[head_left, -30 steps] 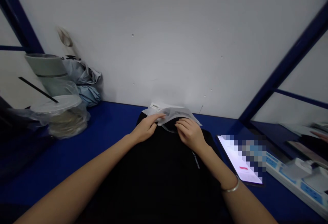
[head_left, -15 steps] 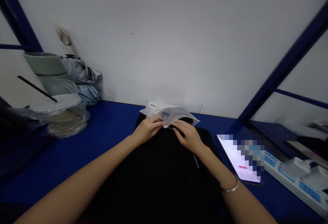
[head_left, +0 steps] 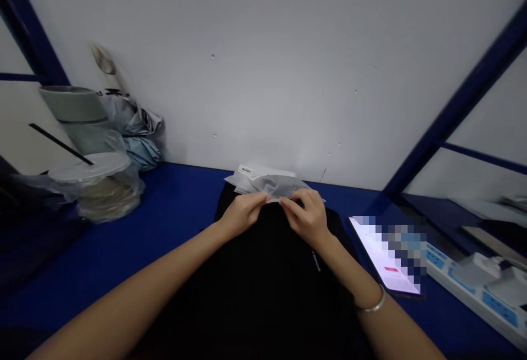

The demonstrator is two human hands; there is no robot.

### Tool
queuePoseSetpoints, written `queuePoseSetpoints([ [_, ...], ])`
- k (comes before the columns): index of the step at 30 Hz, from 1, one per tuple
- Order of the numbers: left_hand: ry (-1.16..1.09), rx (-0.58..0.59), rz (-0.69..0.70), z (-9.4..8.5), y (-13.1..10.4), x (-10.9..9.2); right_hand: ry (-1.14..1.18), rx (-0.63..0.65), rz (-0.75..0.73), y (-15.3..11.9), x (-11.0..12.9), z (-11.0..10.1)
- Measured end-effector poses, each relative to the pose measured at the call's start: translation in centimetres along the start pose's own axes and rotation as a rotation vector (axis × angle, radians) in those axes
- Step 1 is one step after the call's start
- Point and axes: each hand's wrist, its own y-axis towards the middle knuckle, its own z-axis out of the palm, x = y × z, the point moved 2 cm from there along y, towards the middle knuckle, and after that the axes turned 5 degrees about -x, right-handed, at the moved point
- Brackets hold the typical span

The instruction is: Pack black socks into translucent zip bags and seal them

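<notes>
A translucent plastic bag point(head_left: 284, 184) lies at the far end of a black bag or cloth point(head_left: 263, 283), near the wall. My left hand point(head_left: 246, 212) pinches the near edge of the plastic bag. My right hand point(head_left: 307, 214) grips the same edge a little to the right, its thumb and fingers pressed together. Under and behind the plastic sits a white item with a barcode label point(head_left: 245, 169); what the plastic holds is unclear.
On the left of the blue table point(head_left: 181, 184) stand a lidded cup with a black straw point(head_left: 102, 184), a pale green tumbler point(head_left: 78, 113) and a wrapped umbrella point(head_left: 142, 151). A lit phone point(head_left: 387, 261) and a power strip point(head_left: 469, 288) lie on the right.
The opening of the plastic bag has flattened and its near edge is now drawn between my hands. My right hand has shifted slightly right, and its fingers have curled more.
</notes>
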Motion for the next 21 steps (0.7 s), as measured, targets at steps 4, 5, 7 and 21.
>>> queuePoseSetpoints([
  [4,-0.02,-0.042,-0.147,-0.3,0.2,0.5,-0.148,0.009,0.031,-0.2,-1.4,-0.2],
  [5,-0.03,-0.056,-0.179,-0.4,0.3,0.6,-0.177,0.02,0.041,-0.3,-1.8,-0.3],
  [7,-0.039,-0.098,-0.251,-0.7,0.5,0.9,-0.23,0.056,0.08,-0.8,-2.8,-0.4],
  [21,-0.134,-0.133,-0.41,-0.7,0.5,1.4,0.044,0.399,0.257,-1.5,-4.2,0.1],
])
